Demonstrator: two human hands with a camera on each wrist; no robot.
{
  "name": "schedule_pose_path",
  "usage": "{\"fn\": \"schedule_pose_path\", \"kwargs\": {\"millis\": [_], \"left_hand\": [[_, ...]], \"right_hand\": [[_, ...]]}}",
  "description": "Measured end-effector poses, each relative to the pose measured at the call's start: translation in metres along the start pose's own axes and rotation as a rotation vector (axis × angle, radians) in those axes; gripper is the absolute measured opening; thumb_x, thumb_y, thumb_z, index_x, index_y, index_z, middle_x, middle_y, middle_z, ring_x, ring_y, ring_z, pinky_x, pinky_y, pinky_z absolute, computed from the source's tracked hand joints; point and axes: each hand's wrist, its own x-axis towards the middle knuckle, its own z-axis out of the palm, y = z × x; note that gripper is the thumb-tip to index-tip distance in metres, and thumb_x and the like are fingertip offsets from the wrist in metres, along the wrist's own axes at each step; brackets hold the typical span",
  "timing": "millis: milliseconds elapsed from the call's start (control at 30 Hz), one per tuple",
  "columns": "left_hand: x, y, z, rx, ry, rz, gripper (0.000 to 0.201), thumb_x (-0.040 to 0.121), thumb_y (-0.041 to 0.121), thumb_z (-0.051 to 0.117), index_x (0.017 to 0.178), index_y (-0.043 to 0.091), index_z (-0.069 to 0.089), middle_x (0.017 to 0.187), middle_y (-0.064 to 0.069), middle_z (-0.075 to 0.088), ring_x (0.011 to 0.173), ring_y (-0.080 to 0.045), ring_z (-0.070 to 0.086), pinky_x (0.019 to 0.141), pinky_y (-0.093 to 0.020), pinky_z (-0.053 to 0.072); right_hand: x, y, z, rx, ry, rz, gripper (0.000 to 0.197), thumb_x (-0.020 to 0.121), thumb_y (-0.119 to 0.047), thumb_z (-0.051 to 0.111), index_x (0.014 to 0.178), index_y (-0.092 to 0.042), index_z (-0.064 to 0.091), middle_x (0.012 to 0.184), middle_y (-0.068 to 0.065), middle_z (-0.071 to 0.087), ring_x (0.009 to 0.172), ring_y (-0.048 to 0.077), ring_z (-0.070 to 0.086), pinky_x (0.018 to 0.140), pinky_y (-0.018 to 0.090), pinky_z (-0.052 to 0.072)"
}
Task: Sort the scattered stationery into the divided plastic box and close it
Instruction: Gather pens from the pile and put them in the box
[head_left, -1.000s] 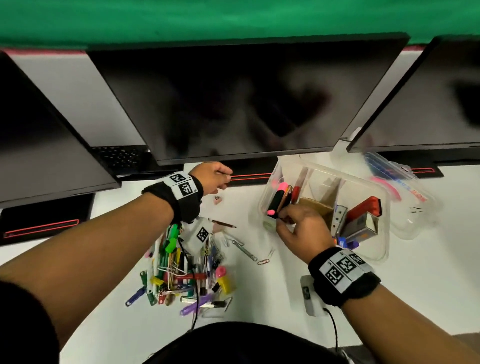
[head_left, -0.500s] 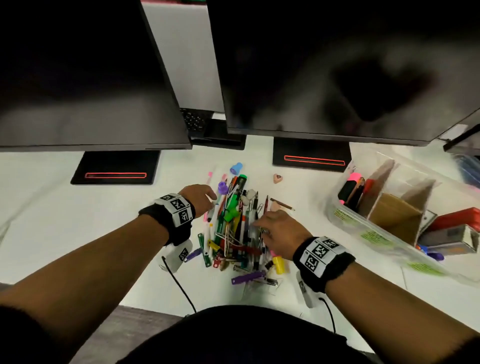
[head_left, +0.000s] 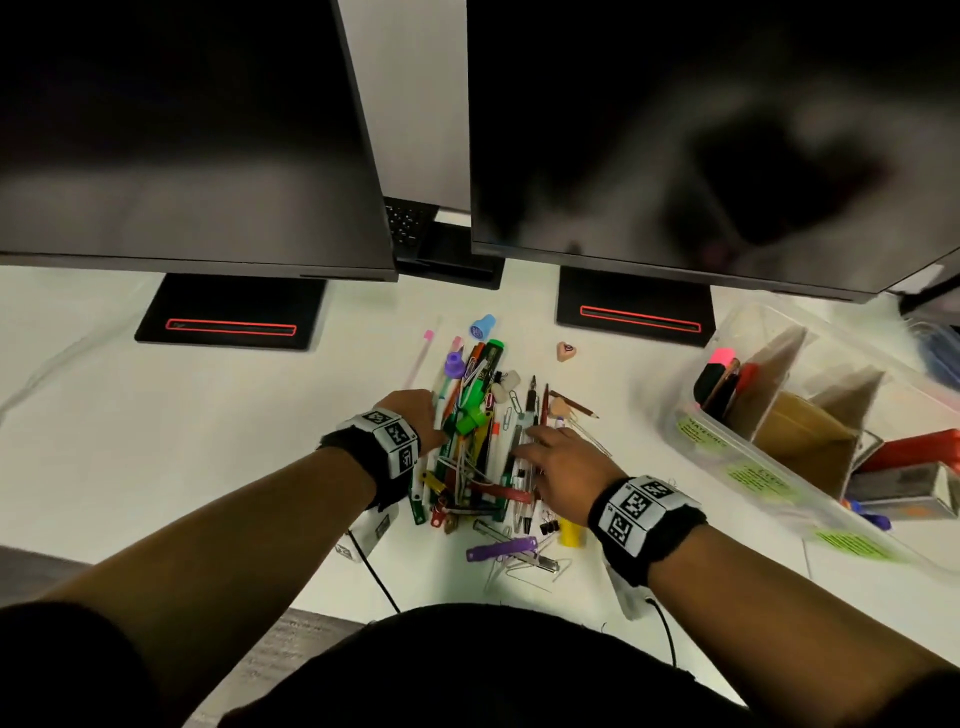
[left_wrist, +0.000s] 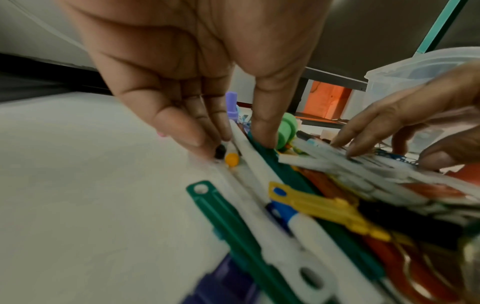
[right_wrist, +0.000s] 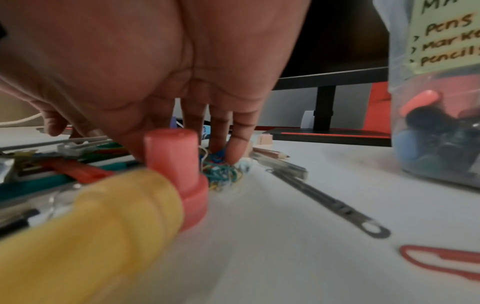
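Observation:
A heap of pens, markers, clips and plastic fasteners (head_left: 475, 457) lies on the white desk in front of me. My left hand (head_left: 426, 415) stands at the heap's left edge; in the left wrist view its fingers (left_wrist: 197, 142) point straight down beside a white pen (left_wrist: 246, 152) and the thumb presses a green one. My right hand (head_left: 540, 447) lies flat on the heap's right side, fingers spread over white pens (left_wrist: 345, 162). Its fingertips (right_wrist: 236, 150) touch a tangle of coloured clips (right_wrist: 221, 174). The divided clear box (head_left: 748, 467) stands open at the right, holding markers, a red stapler and cardboard dividers.
Two dark monitors hang over the desk on black stands (head_left: 231, 312) (head_left: 636, 312). A heart-shaped eraser (head_left: 566, 351), a blue cap (head_left: 483, 326) and a pink pen (head_left: 418, 358) lie behind the heap. A yellow tube with a pink cap (right_wrist: 171, 164) and a purple fastener (head_left: 501, 548) lie near me.
A second ago my right hand was at the box's marker compartment and my left hand near the monitor base. Both hands have come down onto the heap, one on each side.

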Motion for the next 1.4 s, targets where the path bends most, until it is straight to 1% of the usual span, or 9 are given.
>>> {"fn": "schedule_pose_path", "kwargs": {"millis": [167,367,467,733,867,933,1033,1200,1400], "left_hand": [[0.002,-0.001,0.001,-0.015,-0.001,-0.023,0.044,0.081,0.036,0.067,0.111,0.007,0.054,0.116,-0.011,0.062,0.108,-0.028,0.058,0.085,-0.032,0.045],[0.003,-0.005,0.004,0.000,0.031,-0.034,0.041,0.079,0.034,0.070,0.109,0.009,0.055,0.113,-0.010,0.063,0.105,-0.029,0.059,0.083,-0.032,0.046],[0.001,-0.006,0.006,-0.009,0.037,-0.040,0.036,0.080,0.029,0.069,0.107,0.010,0.055,0.111,-0.011,0.064,0.102,-0.030,0.061,0.079,-0.031,0.047],[-0.001,-0.006,0.011,-0.025,0.051,-0.035,0.030,0.084,0.015,0.059,0.111,0.008,0.049,0.109,-0.014,0.062,0.099,-0.033,0.062,0.071,-0.031,0.043],[-0.003,-0.006,0.010,-0.063,0.062,-0.029,0.027,0.086,0.012,0.055,0.112,0.008,0.047,0.107,-0.015,0.062,0.096,-0.033,0.062,0.073,-0.033,0.046],[-0.002,-0.007,0.010,-0.100,0.064,-0.034,0.029,0.086,0.010,0.054,0.114,0.009,0.048,0.109,-0.014,0.063,0.097,-0.032,0.062,0.073,-0.031,0.046],[0.001,-0.011,0.006,-0.193,0.064,-0.065,0.035,0.083,0.010,0.057,0.118,0.013,0.050,0.114,-0.012,0.062,0.101,-0.031,0.061,0.075,-0.028,0.046],[0.007,-0.015,-0.007,-0.281,0.145,-0.103,0.033,0.086,0.015,0.056,0.119,0.011,0.055,0.119,-0.012,0.062,0.109,-0.030,0.058,0.078,-0.027,0.043],[0.018,-0.029,-0.022,-0.426,0.220,-0.216,0.032,0.090,0.010,0.045,0.121,0.012,0.053,0.121,-0.013,0.060,0.108,-0.032,0.058,0.079,-0.030,0.042]], "right_hand": [[-0.001,0.012,-0.001,-0.014,0.001,0.055,0.049,0.088,-0.012,0.045,0.136,-0.021,0.044,0.145,0.007,0.038,0.129,0.030,0.039,0.106,0.040,0.037],[0.013,0.004,-0.009,0.202,0.220,0.291,0.027,0.089,-0.007,0.045,0.113,-0.005,0.058,0.114,0.015,0.058,0.105,0.032,0.057,0.084,0.031,0.046],[0.023,0.001,-0.012,0.258,0.203,0.369,0.023,0.091,-0.011,0.046,0.108,-0.002,0.057,0.113,0.017,0.061,0.103,0.031,0.058,0.082,0.029,0.046],[0.032,0.000,-0.012,0.238,0.142,0.442,0.033,0.088,-0.015,0.055,0.116,-0.001,0.048,0.119,0.017,0.059,0.109,0.029,0.057,0.084,0.030,0.046],[0.033,0.004,-0.010,0.261,0.176,0.467,0.026,0.086,-0.006,0.052,0.112,-0.002,0.048,0.112,0.016,0.062,0.101,0.030,0.061,0.074,0.028,0.044],[0.032,0.007,-0.010,0.246,0.189,0.467,0.033,0.087,-0.004,0.049,0.119,-0.002,0.046,0.116,0.017,0.062,0.105,0.030,0.060,0.080,0.029,0.046],[0.029,0.011,-0.012,0.197,0.179,0.461,0.049,0.091,-0.003,0.041,0.139,-0.004,0.033,0.132,0.017,0.053,0.122,0.029,0.052,0.101,0.030,0.040],[0.025,0.015,-0.011,0.090,0.156,0.438,0.047,0.090,-0.001,0.037,0.137,-0.009,0.035,0.126,0.017,0.057,0.114,0.030,0.057,0.093,0.033,0.045],[0.022,0.015,-0.010,-0.003,0.155,0.418,0.045,0.094,-0.005,0.031,0.139,-0.005,0.032,0.127,0.017,0.056,0.115,0.030,0.055,0.097,0.034,0.043]]}}
